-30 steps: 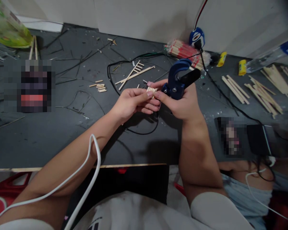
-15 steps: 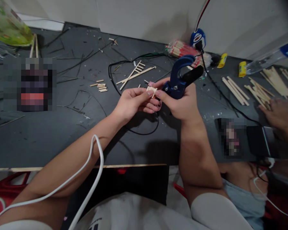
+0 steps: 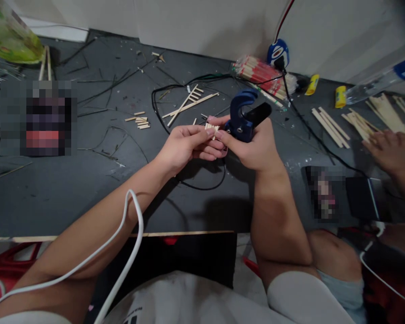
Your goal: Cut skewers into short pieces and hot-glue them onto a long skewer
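Note:
Near the middle of the view, my left hand [image 3: 192,144] pinches a small bundle of short wooden sticks [image 3: 212,130] between thumb and fingers. My right hand [image 3: 253,146] has its thumb and fingertips at the bundle's right side, and a blue cutter with a black handle [image 3: 241,118] rests in its grip. The cutter's curved jaw points up, away from the sticks. Short cut sticks [image 3: 142,121] lie left of my hands. Beyond them, longer sticks [image 3: 189,105] lie crossed with a few short pieces beside them.
A black cable [image 3: 154,101] loops around the work area. Packaged sticks [image 3: 259,74] lie by the wall. At right are loose sticks [image 3: 330,128], a bottle [image 3: 371,85], a dark device [image 3: 362,198] and another person's hand [image 3: 393,153]. A white cable [image 3: 140,225] crosses my left forearm.
The blue cutter has tilted and shifted left and slightly down in my right hand. The bundle remains between my hands. The other person's hand at right has moved slightly up.

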Demonstrator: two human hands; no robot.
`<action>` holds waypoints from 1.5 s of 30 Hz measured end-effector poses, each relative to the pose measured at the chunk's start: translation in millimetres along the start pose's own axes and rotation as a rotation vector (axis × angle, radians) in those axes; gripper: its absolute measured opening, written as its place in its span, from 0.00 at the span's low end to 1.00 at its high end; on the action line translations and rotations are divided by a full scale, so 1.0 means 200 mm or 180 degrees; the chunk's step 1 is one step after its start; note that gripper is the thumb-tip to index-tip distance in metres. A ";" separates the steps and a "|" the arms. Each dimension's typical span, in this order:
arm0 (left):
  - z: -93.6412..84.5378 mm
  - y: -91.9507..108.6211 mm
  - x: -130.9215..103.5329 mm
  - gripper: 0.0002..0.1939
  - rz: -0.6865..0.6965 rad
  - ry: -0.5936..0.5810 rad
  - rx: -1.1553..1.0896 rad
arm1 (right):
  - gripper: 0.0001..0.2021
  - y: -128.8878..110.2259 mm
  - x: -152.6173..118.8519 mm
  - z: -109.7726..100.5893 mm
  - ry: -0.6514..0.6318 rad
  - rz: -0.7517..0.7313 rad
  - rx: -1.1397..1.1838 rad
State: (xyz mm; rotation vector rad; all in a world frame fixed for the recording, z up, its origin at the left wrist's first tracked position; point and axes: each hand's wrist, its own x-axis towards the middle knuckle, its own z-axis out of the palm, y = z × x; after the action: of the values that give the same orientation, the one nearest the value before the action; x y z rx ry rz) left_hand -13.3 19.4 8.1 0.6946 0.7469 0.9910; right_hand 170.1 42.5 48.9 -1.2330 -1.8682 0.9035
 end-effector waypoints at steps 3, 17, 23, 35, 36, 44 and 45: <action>0.00 0.00 0.00 0.13 -0.0044 -0.0039 -0.0049 | 0.18 0.00 0.00 -0.01 -0.0082 -0.0010 0.0079; -0.02 0.02 0.00 0.13 -0.0195 -0.0109 0.0270 | 0.17 0.00 0.00 -0.06 -0.0309 -0.0092 0.0024; -0.05 0.03 0.01 0.14 -0.0084 -0.0263 0.0467 | 0.15 0.00 0.00 -0.06 -0.0280 -0.0141 0.0102; -0.04 0.04 0.01 0.10 -0.0017 0.0053 0.0191 | 0.11 0.00 0.01 -0.04 0.0419 -0.0106 -0.0271; -0.04 0.04 0.02 0.11 0.0021 0.0096 0.0159 | 0.11 0.02 0.01 -0.04 0.0554 -0.0127 -0.0288; -0.05 0.03 0.04 0.11 0.0239 0.0194 0.0156 | 0.16 0.12 0.02 -0.05 0.0959 -0.0107 -0.0272; -0.05 0.02 0.04 0.12 0.0253 0.0199 0.0223 | 0.16 0.11 0.02 -0.04 0.0836 -0.0047 -0.0225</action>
State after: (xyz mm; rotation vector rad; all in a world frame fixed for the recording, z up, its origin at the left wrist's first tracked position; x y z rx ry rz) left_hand -20.5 29.9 4.2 0.7617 0.8170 1.0670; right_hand 185.5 53.3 35.7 -1.3103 -1.7089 0.6377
